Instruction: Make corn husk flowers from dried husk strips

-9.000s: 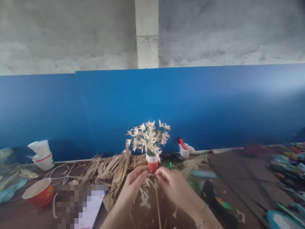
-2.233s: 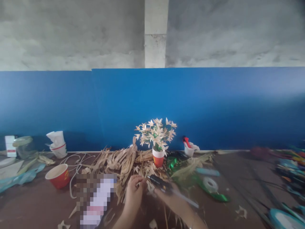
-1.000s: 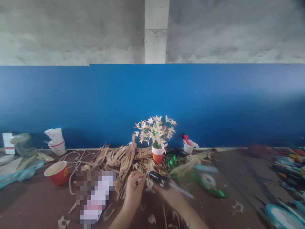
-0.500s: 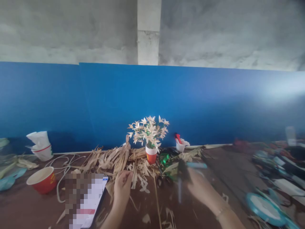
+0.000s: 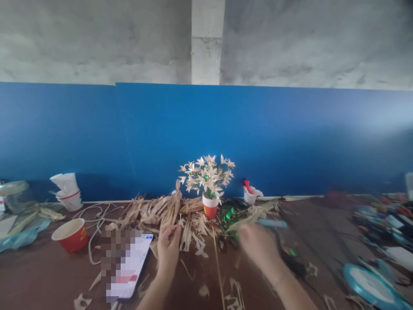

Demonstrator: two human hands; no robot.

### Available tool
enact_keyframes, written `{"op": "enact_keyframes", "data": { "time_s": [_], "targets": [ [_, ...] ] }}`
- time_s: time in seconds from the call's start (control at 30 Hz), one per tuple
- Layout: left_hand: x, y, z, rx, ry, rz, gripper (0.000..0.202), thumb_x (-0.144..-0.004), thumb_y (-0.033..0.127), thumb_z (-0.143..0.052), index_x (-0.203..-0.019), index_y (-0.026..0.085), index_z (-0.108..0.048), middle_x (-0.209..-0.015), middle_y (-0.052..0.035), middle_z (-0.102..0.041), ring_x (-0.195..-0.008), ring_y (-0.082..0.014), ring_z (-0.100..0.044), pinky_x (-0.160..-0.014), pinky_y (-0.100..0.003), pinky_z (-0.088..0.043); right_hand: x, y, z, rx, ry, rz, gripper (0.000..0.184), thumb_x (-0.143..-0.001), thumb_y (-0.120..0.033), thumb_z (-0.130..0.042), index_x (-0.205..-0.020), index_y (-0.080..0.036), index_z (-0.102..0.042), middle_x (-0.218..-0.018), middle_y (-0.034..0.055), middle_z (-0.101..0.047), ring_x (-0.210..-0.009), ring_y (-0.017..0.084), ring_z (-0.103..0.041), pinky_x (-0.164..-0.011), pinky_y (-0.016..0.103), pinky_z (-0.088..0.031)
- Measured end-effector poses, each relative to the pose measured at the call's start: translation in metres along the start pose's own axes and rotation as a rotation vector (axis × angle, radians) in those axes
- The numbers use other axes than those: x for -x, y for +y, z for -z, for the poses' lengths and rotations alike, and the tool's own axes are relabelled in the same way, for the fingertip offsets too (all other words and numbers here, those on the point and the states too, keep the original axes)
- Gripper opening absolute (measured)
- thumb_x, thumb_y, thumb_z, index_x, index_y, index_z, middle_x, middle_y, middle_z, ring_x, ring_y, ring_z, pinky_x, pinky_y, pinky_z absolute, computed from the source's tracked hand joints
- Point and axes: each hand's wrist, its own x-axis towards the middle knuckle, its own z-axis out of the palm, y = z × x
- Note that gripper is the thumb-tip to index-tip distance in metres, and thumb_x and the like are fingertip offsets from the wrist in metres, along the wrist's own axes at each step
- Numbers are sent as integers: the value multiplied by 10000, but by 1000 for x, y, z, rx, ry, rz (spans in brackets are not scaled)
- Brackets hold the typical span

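Note:
My left hand (image 5: 168, 249) rests on the brown table (image 5: 48, 275), fingers pinched together at the edge of a pile of dry husk strips (image 5: 155, 213); it seems to hold a small husk piece. My right hand (image 5: 258, 246) is smeared by motion, just right of the black scissors (image 5: 226, 242) lying on the table. A thin straw stalk (image 5: 218, 269) lies between the hands. Behind them stands a red and white cup (image 5: 210, 209) filled with pale husk flowers (image 5: 207, 175).
A phone (image 5: 129, 265) lies left of my left hand. A red paper cup (image 5: 69, 234), a white cable (image 5: 97, 215) and stacked white cups (image 5: 67, 196) are at the left. Green ribbon (image 5: 229, 212), a small white cup (image 5: 250, 196) and a teal tape roll (image 5: 368, 286) are at the right. A blue board (image 5: 258, 137) backs the table.
My right hand held a black tool near the left hand, then swung right; now it is blurred, with scissors lying beside it. The left hand stayed at the husk pile.

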Motion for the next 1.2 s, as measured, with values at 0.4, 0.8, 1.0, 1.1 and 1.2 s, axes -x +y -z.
{"op": "enact_keyframes", "data": {
  "time_s": [0.4, 0.8, 1.0, 1.1, 1.2],
  "targets": [
    [3, -9, -5, -45, -66, -68, 245, -733, 398, -582, -665, 179, -670, -700, -53, -640, -728, -211, -587, -711, -331, -468, -21, -79, -82, -345, -105, 92, 151, -690, -124, -537, -645, -174, -671, -821, 110, -672, -877, 272, -593, -764, 359, -379],
    [11, 4, -7, 20, -164, 15, 238, -737, 383, -575, -667, 172, -660, -729, -57, -620, -730, -205, -581, -661, -302, -468, -24, -83, -64, -1578, -471, -26, 278, -608, -357, -703, -779, -143, -653, -700, 31, -666, -625, 135, -595, -596, 236, -445],
    [14, 15, -8, 43, -197, 44, 260, -724, 409, -583, -635, 175, -657, -712, -50, -602, -708, -200, -569, -651, -299, -456, -17, -88, -47, -1675, -511, -96, 178, -579, -287, -696, -653, -158, -597, -592, -17, -613, -522, 94, -512, -507, 205, -378],
    [15, 15, -8, 42, -210, 29, 246, -727, 387, -581, -628, 176, -658, -730, -53, -605, -740, -204, -574, -684, -303, -451, -21, -89, -51, -1613, -419, -95, 178, -570, -285, -706, -649, -153, -616, -525, -46, -553, -494, 78, -461, -495, 198, -344],
    [17, 13, -8, 34, -219, 33, 227, -727, 367, -586, -640, 174, -666, -750, -57, -609, -743, -203, -577, -682, -301, -450, -24, -89, -54, -1542, -347, -89, 196, -565, -303, -716, -660, -150, -641, -529, -41, -556, -499, 81, -455, -506, 207, -345]
  ]
}}
